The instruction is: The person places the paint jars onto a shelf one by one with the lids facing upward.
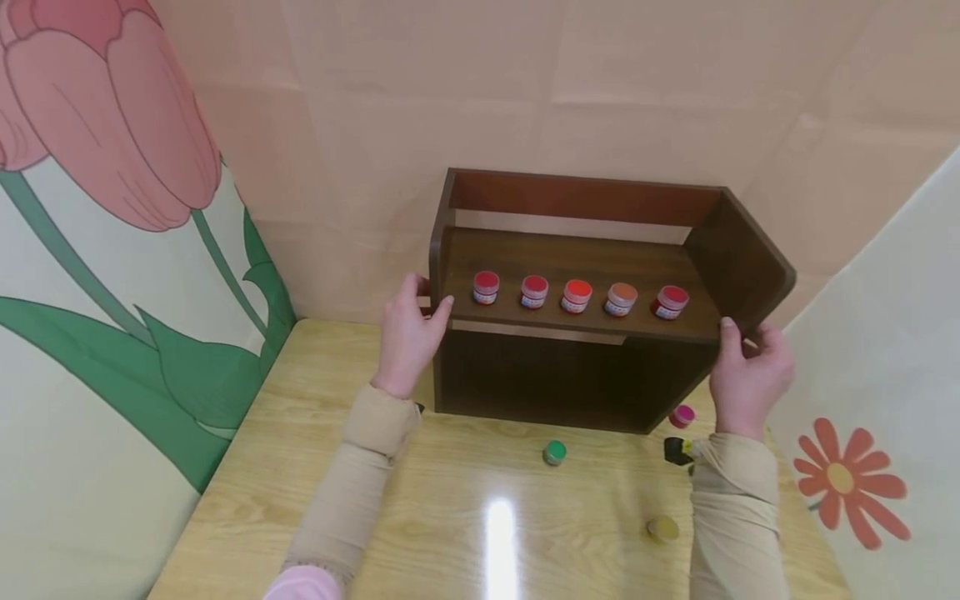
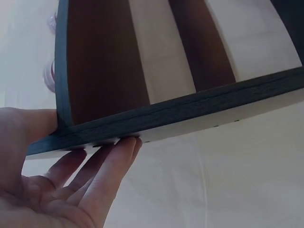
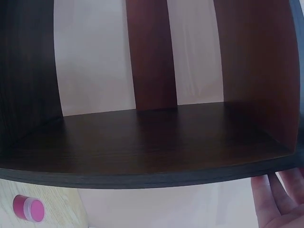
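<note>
A dark brown wooden shelf unit (image 1: 555,247) stands against the back wall. My left hand (image 1: 405,337) grips its left side panel at the height of the upper board, thumb on the front edge and fingers on the outer face, as the left wrist view shows. On the opposite side my right hand (image 1: 750,379) holds the right panel, its fingers (image 3: 266,197) behind the outer edge. Several small paint jars with red to orange lids, among them an orange one (image 1: 621,298), sit in a row along the upper board. The lower compartment (image 3: 123,147) has no jars visible.
On the wooden table (image 1: 315,392) a green-lidded jar (image 1: 555,452) stands in front of the unit. A magenta jar (image 1: 682,416) is by its right foot, and a yellowish jar (image 1: 663,528) lies nearer, beside my right forearm. Printed cloth walls enclose the table.
</note>
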`<state>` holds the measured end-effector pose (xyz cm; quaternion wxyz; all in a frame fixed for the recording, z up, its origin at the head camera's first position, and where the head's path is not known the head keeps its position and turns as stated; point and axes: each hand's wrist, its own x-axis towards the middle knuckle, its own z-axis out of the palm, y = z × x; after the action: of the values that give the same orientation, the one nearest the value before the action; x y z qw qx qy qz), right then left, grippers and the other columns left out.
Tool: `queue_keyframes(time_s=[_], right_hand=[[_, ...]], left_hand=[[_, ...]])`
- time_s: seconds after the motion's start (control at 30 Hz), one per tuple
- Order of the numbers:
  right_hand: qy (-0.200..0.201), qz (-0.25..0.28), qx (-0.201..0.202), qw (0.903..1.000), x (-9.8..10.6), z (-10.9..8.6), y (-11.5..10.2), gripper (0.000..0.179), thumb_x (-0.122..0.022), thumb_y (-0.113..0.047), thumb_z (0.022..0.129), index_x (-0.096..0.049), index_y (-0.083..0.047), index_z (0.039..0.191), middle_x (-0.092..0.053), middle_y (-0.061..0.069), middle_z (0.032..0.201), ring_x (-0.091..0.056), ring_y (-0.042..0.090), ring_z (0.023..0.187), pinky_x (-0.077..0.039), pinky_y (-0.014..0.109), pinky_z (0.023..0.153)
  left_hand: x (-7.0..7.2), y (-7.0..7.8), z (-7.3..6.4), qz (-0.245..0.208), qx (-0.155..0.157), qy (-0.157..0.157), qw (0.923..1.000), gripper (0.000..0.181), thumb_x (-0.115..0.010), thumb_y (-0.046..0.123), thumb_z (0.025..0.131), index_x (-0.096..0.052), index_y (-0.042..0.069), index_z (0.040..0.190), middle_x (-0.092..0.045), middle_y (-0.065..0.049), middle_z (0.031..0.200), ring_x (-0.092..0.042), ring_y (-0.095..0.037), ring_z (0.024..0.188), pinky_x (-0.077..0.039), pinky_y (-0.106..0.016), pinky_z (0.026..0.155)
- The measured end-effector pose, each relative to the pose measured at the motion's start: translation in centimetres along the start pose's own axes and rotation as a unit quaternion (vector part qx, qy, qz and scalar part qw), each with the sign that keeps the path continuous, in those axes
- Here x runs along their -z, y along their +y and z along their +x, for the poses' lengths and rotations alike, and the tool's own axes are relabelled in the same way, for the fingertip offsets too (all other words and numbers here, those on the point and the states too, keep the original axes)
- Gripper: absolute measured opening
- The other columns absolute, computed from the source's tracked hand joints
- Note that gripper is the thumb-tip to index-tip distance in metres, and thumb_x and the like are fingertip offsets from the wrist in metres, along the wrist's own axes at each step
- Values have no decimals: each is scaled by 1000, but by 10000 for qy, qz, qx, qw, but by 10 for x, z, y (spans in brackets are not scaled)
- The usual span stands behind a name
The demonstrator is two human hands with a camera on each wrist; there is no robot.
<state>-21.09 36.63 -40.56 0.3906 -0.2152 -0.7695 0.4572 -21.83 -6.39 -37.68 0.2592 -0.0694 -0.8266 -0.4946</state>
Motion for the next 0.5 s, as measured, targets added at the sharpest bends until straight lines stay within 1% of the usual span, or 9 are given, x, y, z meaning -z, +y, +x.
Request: queue_keyframes(time_s=[0.13,0.27,0.43,0.5], right_hand=[[-111,239,-9,9997,3,2,0,34,-75,-36,93,-75,-10,115,-68,-8,101,-63,-1,82,-51,15,81],[-208,632,-88,9977,8,0,0,32,-80,-31,89,-76,-10,114,-69,-8,98,-65,1,81,-50,14,76],[-487,824,-262,9951,20,-7,-5,41,-86,-27,84,-74,-7,118,-71,-4,101,-68,1,81,-50,12,73],[-672,776,-342,9941,27,-10,-7,44,-88,-26,82,-74,-6,119,-72,-2,103,-68,0,81,-51,12,72]], left_hand=[[2,2,0,176,-68,-7,9998,25,-74,14,94,-57,0,105,-69,-16,100,-73,-31,85,-62,-39,71],[2,1,1,167,-71,-38,9998,24,-74,14,94,-57,0,105,-68,-15,100,-73,-31,86,-62,-37,71],[2,-1,1,129,-49,-48,9999,25,-75,13,94,-57,0,105,-68,-15,100,-73,-30,87,-62,-36,71],[2,-1,1,166,-58,-43,9998,25,-75,14,94,-57,1,105,-68,-15,100,-73,-29,87,-62,-36,71]])
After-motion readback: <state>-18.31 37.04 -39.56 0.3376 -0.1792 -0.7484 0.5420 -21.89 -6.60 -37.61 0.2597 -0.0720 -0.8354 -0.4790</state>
